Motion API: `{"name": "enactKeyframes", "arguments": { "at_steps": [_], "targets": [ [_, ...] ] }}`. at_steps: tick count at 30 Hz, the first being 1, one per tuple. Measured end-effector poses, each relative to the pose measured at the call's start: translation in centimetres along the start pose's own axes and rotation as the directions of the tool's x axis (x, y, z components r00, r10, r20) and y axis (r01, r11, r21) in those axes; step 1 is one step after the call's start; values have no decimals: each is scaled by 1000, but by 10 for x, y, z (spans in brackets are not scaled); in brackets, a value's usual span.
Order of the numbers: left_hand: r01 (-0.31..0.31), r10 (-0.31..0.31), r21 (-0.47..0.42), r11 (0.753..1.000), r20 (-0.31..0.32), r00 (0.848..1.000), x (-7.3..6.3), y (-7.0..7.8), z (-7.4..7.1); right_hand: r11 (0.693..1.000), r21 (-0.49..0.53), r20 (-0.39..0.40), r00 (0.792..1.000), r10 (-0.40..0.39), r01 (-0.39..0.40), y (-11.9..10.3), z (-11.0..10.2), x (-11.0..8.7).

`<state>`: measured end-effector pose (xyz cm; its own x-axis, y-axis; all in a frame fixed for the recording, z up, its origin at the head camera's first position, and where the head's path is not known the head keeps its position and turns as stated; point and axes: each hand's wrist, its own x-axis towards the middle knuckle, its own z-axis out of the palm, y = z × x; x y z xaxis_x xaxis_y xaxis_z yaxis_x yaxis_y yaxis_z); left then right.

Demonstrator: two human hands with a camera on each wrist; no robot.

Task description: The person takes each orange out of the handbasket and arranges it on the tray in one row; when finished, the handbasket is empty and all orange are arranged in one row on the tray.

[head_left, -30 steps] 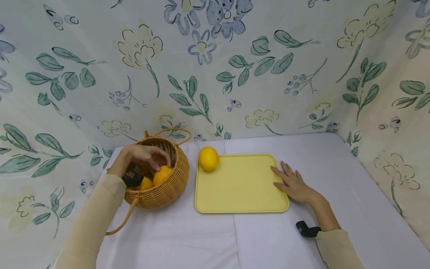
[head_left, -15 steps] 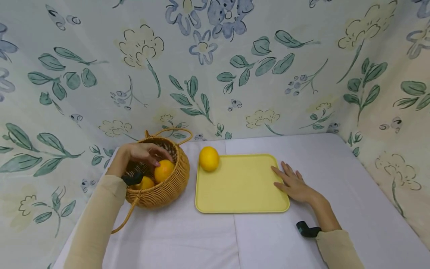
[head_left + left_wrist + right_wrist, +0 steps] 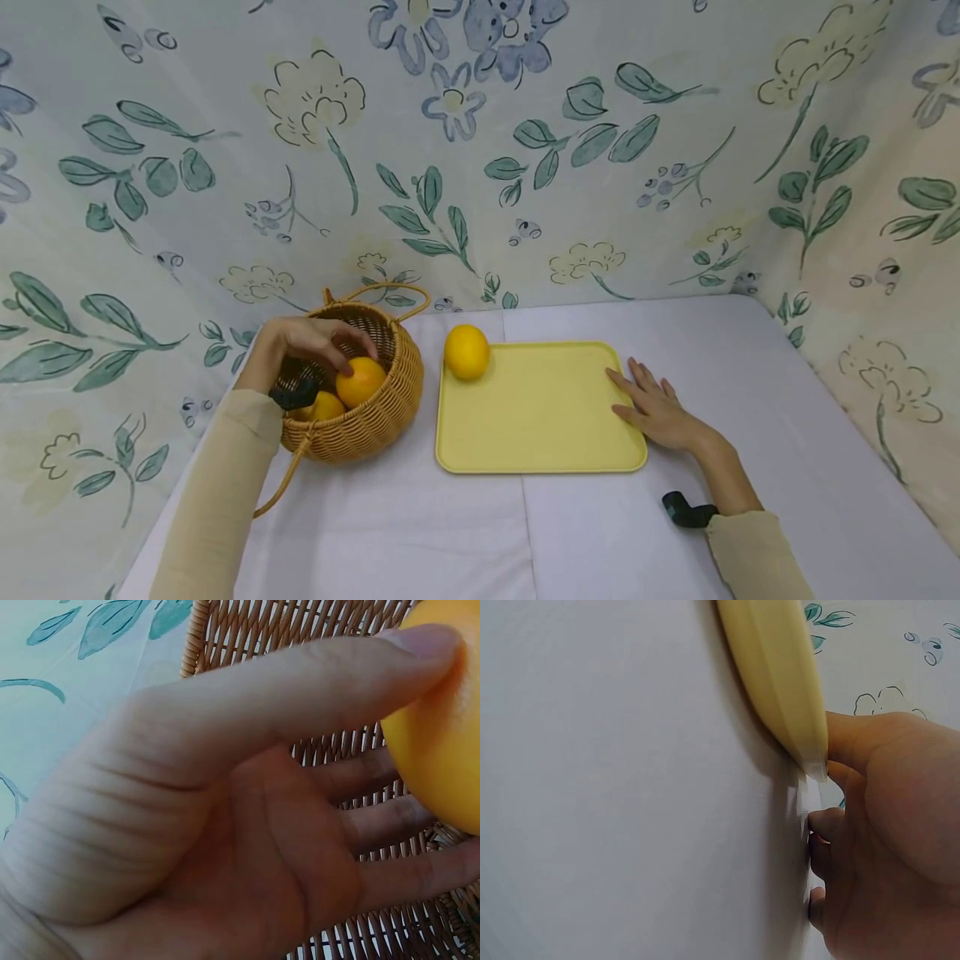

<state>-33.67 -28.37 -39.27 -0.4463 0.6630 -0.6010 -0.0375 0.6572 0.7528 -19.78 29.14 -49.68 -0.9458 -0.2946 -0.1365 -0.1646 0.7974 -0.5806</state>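
Left hand held an orange in its grip inside the wicker basket, nine o'clock from the yellow tray. Right hand, grip wide, touched the tray's three-o'clock edge. Another orange sat at ten o'clock.

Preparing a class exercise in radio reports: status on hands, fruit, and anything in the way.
Left hand holding orange fruit inside wicker basket. Right hand touching right edge of yellow tray. Basket wall between held fruit and tray.
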Motion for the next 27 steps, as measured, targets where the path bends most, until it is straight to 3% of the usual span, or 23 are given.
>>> {"name": "enactKeyframes", "arguments": {
  "at_steps": [4,11,16,23,27],
  "targets": [
    [43,-43,-9,999,-17,999,1,1,2,1000,0,1,1000,0,0,1,0,0],
    [43,-42,-33,999,40,998,3,0,2,1000,-2,3,1000,7,-7,1,1,1],
    [42,-41,-25,999,36,998,5,0,2,1000,7,6,1000,8,-8,2,0,-1],
    [40,-40,11,999,-16,999,1,1,3,1000,17,15,1000,-4,4,2,-1,-1],
    [-1,6,68,998,-70,998,-3,5,1,1000,15,14,1000,-3,3,-1,-2,-3]
  ]
}}
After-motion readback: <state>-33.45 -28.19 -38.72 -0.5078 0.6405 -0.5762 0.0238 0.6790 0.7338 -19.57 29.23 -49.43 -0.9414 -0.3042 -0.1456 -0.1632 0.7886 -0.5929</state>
